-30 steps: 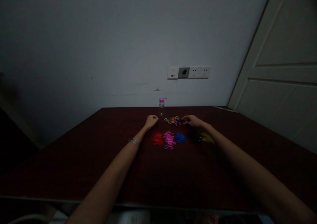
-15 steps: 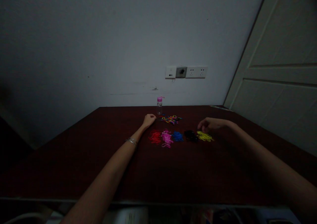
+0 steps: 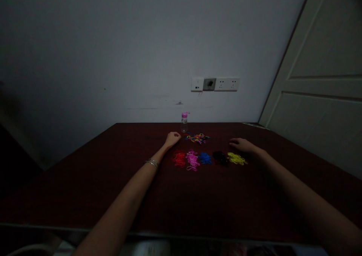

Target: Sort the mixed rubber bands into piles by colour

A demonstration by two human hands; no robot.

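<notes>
My two hands flank the loose bands on the dark red table (image 3: pixel 169 199).

My left hand (image 3: pixel 172 138) rests, fingers curled, contents unclear; then the clear pink-capped bottle (image 3: pixel 184 125), seemingly empty, stands behind the mixed-colour bands (image 3: pixel 198 138); my right hand (image 3: pixel 241 144), fingers loosely together, sits just beyond the yellow bands (image 3: pixel 236 158).

The head view was dim, with a cool gray cast on the wall (image 3: pixel 147 52) and a dark tabletop (image 3: pixel 181 199) sinking toward black near its front. No lamp or window showed, so the light's source could not be told. Shadows were soft, the lower left corner murky. Fine detail looked smeared, the dark loops (image 3: pixel 220 157) almost merging with the wood, and the wide lens stretched the edges.
</notes>
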